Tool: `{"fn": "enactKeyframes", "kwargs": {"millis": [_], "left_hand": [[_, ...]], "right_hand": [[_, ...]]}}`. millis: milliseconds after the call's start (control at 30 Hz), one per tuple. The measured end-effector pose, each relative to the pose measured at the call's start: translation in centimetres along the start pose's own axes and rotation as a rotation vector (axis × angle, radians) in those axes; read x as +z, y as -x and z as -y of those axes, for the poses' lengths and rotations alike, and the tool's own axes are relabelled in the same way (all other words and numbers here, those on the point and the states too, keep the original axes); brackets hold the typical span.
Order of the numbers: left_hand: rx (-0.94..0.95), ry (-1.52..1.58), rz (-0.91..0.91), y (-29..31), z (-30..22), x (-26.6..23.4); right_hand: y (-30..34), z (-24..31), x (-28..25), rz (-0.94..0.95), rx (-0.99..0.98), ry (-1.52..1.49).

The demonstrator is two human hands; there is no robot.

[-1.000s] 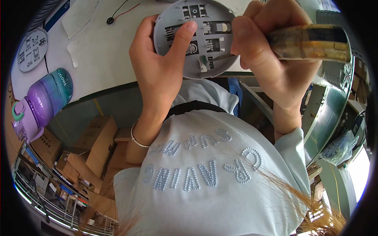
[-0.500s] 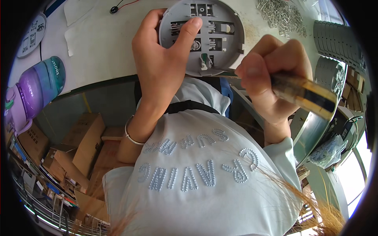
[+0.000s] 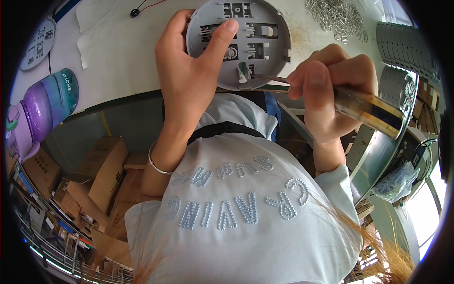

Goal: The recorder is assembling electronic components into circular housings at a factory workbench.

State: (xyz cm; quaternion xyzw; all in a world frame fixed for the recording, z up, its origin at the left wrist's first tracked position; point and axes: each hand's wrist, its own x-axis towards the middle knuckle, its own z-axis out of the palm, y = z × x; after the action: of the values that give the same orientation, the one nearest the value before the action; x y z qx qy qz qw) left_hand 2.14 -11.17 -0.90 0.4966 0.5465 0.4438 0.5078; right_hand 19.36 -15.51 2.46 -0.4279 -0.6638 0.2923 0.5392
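Grey round housing (image 3: 241,41) gripped in left hand (image 3: 190,66).

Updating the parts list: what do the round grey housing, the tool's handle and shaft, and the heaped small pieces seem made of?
Round grey housing: likely moulded plastic, matte; even grey without metallic glint.
Tool handle: probably translucent plastic, fairly glossy; amber colour with bright highlights.
Tool shaft: likely metal, being thin and dark; finish unclear.
Heaped small pieces: likely bare metal, from the silvery glints.
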Motion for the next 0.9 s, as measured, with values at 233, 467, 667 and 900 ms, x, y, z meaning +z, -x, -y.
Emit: {"fn": "enactKeyframes", "kwargs": {"millis": [233,467,667,900], "left_hand": [[-0.061,-0.054,-0.003,0.1,-0.6,0.0],[-0.037,-0.006,-0.019,0.1,-0.3,0.1],[-0.043,-0.051,-0.006,0.0,-0.3,-0.1],[-0.021,-0.016,-0.012,-0.1,-0.1,0.1]], "right_hand": [[0.0,-0.2,-0.1,0.019,0.0,0.024],[0.1,0.1,0.0,0.051,0.03,0.005],[0.9,0.5,0.7,0.032,-0.09,0.041],[2.5,-0.5,2.1,-0.01,-0.338,0.121]]}}
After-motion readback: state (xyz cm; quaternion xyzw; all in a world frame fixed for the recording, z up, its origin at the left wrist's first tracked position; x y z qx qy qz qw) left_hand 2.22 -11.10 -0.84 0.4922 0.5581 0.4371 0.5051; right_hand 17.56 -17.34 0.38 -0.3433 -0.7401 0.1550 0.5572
